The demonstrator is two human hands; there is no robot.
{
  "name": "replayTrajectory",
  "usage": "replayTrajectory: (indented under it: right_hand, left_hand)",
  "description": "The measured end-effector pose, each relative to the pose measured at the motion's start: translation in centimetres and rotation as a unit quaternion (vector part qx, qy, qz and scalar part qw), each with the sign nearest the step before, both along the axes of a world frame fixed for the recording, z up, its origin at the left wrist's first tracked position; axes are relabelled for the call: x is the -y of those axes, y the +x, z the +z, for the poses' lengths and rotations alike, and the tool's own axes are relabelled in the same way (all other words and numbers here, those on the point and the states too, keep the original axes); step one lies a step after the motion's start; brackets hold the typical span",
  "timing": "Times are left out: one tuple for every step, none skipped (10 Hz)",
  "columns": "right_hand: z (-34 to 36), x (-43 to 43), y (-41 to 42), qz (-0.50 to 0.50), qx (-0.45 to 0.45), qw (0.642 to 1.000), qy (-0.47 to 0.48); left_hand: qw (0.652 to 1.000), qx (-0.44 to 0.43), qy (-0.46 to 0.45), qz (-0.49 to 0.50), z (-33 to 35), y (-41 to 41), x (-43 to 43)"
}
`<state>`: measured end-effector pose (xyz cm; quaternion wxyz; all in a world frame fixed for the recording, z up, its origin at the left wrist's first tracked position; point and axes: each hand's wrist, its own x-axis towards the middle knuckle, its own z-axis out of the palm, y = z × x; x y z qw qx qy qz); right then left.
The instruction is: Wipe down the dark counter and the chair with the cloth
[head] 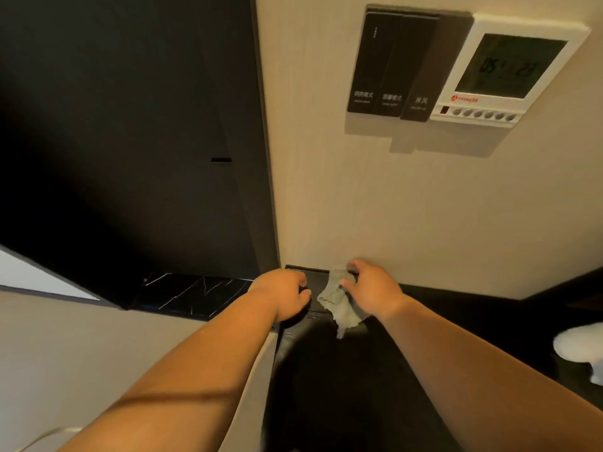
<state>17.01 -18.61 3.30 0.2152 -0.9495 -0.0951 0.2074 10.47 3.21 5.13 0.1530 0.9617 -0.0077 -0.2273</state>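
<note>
A crumpled grey-green cloth hangs from my right hand, which pinches its top edge just above the dark counter, close to the beige wall. My left hand is beside it on the left, fingers curled down over the counter's far left corner; what it holds, if anything, is hidden. Both forearms reach in from the bottom of the view. No chair is in view.
A black switch panel and a white thermostat are mounted on the beige wall above. A dark marble ledge runs left of the counter under a black panel. A white object sits at the counter's right edge.
</note>
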Motion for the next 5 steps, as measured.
replayTrajectory:
  right_hand:
    - [-0.8, 0.1, -0.1, -0.005, 0.022, 0.999, -0.024]
    - [-1.3, 0.7, -0.6, 0.003, 0.045, 0.999, -0.026]
    - [-0.9, 1.5, -1.1, 0.019, 0.045, 0.998, -0.03]
    - [-0.1, 2.4, -1.8, 0.01, 0.046, 0.999, -0.006]
    - [0.6, 3.3, -2.7, -0.011, 0.045, 0.999, 0.024]
  left_hand:
    - [1.0, -0.005, 0.001, 0.0, -0.4, 0.3, 0.3]
    - [1.0, -0.01, 0.005, -0.003, -0.5, 0.3, 0.6]
    - [1.0, -0.015, 0.008, -0.003, -0.1, 0.0, 1.0]
    - [1.0, -0.009, 0.017, -0.005, 0.5, -0.6, 1.5]
    - [1.0, 0.011, 0.025, -0.003, 1.1, -1.4, 2.0]
